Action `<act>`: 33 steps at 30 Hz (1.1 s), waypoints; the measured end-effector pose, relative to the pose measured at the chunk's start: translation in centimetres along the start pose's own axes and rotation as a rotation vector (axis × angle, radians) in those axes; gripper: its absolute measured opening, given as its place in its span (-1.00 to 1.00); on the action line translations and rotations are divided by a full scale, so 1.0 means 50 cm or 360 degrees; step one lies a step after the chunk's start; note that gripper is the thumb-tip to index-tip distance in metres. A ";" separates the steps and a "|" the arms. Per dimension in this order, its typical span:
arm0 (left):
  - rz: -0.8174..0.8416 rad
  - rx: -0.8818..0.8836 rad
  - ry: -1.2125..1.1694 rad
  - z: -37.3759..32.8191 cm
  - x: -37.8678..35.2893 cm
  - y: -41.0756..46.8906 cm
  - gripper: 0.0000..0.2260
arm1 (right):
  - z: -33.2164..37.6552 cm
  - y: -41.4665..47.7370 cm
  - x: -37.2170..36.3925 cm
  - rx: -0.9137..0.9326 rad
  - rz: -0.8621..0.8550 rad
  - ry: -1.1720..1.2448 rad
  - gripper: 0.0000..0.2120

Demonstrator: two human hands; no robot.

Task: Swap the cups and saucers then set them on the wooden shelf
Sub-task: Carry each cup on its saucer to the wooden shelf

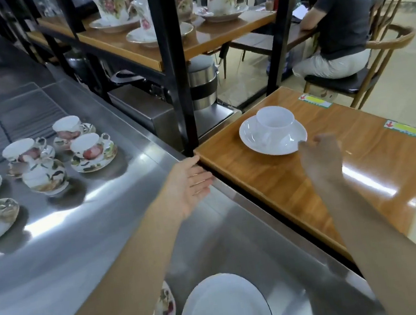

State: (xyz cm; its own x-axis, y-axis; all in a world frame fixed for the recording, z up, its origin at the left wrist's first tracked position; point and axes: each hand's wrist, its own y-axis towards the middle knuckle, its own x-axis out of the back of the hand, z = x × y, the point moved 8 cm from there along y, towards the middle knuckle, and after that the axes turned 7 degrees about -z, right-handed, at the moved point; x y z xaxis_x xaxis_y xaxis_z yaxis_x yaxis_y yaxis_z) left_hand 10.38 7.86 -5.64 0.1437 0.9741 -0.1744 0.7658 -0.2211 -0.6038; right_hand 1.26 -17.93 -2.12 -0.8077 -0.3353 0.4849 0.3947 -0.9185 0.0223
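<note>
Both hands are empty and held out over the work area. Palm up with fingers spread apart, the left hand (190, 184) sits at the far edge of the steel counter (86, 251), beside the foot of a black upright post (179, 80). Blurred, with fingers loosely apart and gripping nothing, the right hand (321, 156) hovers over the wooden shelf (300, 184), just beside the near rim of the white saucer (261, 144).

That saucer lies on the shelf's far left part with a plain white cup (275, 119) standing upright on it. 2 labels with red arrows (408, 130) are stuck along the shelf's right edge, and its glossy top shows bright streaks of reflected light.

On the counter, close to the camera, a plain white plate (225, 314) rests next to a floral saucer (165, 304) partly hidden by the left forearm. Further left, several floral cups on saucers (92, 151) stand grouped, near a ribbed drain area (14, 116).

Behind the post, an upper wooden shelf (147, 47) carries more floral cups and saucers. Beyond it, a seated person in a dark top (342, 16) is at a table on a wooden chair (387, 49), on a pale tiled floor (249, 78).
</note>
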 end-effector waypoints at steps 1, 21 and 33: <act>-0.0025 -0.0039 0.0037 -0.003 0.018 -0.020 -0.59 | 0.010 -0.016 0.010 0.0059 -0.0015 -0.0011 -0.56; -0.0648 -0.0578 0.1522 0.263 0.221 -0.290 -0.72 | -0.178 -0.422 -0.032 0.0128 0.1318 -0.0407 -0.38; -0.0369 0.0028 0.0580 0.396 0.233 -0.278 -0.67 | -0.257 -0.447 -0.026 -0.0521 0.1595 0.0020 -0.64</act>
State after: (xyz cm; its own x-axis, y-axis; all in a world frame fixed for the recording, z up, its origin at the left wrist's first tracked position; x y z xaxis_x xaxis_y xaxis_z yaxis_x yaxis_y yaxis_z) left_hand -11.02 21.36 -14.67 0.1837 0.9503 0.2515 0.7934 0.0078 -0.6086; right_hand -12.12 0.34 -14.49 -0.1826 -0.9729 0.1420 0.7484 -0.2312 -0.6217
